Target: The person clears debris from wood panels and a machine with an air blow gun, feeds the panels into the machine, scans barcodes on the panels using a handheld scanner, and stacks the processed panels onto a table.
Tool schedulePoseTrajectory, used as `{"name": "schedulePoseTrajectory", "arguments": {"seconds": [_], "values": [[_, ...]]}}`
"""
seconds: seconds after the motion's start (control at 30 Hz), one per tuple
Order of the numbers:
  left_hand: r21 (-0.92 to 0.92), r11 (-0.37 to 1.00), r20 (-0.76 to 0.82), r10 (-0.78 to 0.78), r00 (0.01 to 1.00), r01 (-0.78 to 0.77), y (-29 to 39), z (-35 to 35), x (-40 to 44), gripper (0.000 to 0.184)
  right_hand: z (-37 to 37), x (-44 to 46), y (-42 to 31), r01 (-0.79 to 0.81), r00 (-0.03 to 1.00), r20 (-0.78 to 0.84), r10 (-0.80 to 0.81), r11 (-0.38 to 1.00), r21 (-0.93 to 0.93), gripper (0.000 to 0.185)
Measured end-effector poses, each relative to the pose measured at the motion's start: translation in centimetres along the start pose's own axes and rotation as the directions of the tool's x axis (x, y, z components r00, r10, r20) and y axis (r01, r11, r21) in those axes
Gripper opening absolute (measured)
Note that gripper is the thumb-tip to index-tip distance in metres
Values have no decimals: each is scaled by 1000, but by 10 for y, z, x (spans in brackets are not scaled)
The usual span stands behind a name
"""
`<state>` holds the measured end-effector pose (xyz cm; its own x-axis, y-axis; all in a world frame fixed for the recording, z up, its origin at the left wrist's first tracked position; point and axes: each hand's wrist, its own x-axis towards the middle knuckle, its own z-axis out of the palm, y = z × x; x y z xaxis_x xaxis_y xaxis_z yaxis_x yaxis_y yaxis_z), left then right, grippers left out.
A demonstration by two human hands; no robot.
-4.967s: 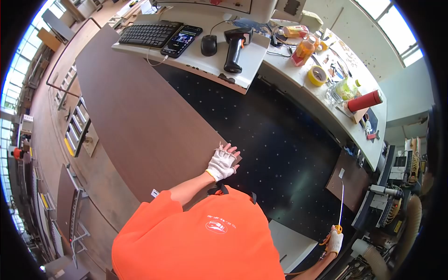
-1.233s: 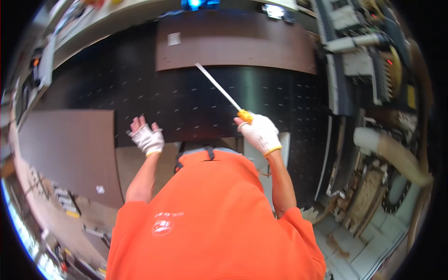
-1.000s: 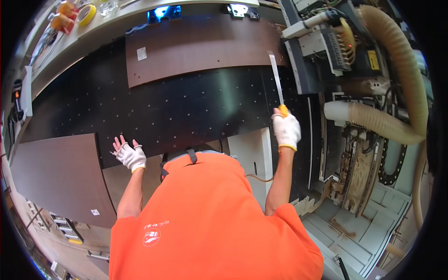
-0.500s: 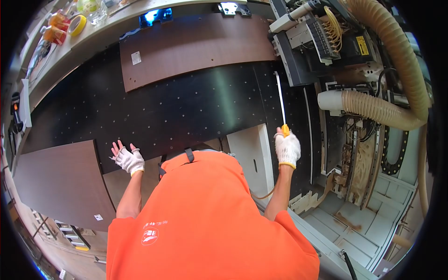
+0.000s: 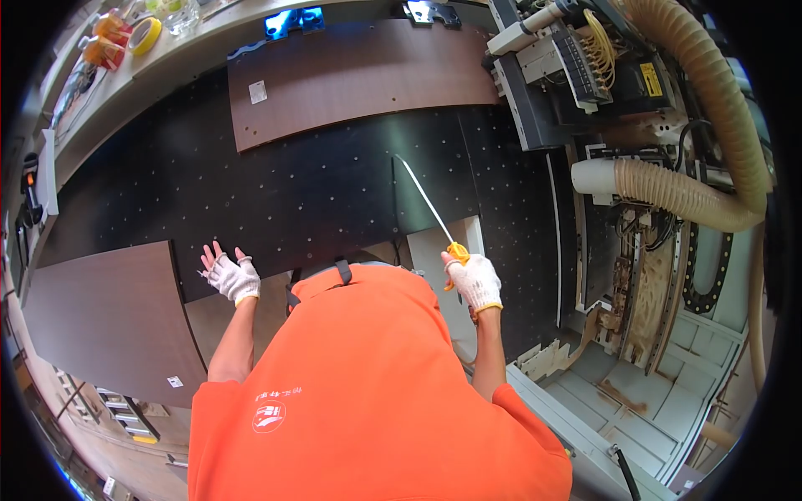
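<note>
Tool (image 5: 429, 204) in my right hand (image 5: 476, 281), fingers clamped round its yellow handle. Its long rod points forward and left over the black bench (image 5: 317, 184). Tip short of the near edge of the brown panel (image 5: 359, 71), apart from it; height above the bench, cannot tell. Panel lies ahead of both hands, long axis crosswise, roughly square to my reach. Left hand (image 5: 231, 277) nearer its left corner; right hand's rod end nearer still.

Left fingers spread apart, nothing seen in them, just beside the second panel (image 5: 104, 309); contact with the bench uncertain. Containers: orange bottles (image 5: 102, 52), clear bottle (image 5: 181, 17), far left on the white bench (image 5: 159, 65). Orange shows in the former; fill levels unreadable.
</note>
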<state>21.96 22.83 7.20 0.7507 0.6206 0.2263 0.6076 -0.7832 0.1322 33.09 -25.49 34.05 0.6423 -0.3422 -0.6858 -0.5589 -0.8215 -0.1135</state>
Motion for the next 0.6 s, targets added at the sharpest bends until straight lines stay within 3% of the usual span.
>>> {"name": "schedulePoseTrajectory", "arguments": {"seconds": [0.4, 0.47, 0.57, 0.6], "values": [[-8, 1000, -9, -11, 1000, 11, 2, 0, 0, 67, 24, 3, -8, 94, 995, 45, -92, 995, -34, 56], [-14, 1000, -20, 1, 1000, -1, 0, 4, 1, 67, 18, 5, -1, 72, 996, -51, -76, 994, -86, 58], [-9, 1000, -24, 7, 1000, -8, -2, 5, 0, 67, -21, 15, 25, 9, 981, -194, 2, 999, 53, 64], [-2, 1000, -16, 1, 1000, -1, -1, 5, -1, 67, -15, 47, 60, -64, 944, -324, 60, 998, 0, 63]]}}
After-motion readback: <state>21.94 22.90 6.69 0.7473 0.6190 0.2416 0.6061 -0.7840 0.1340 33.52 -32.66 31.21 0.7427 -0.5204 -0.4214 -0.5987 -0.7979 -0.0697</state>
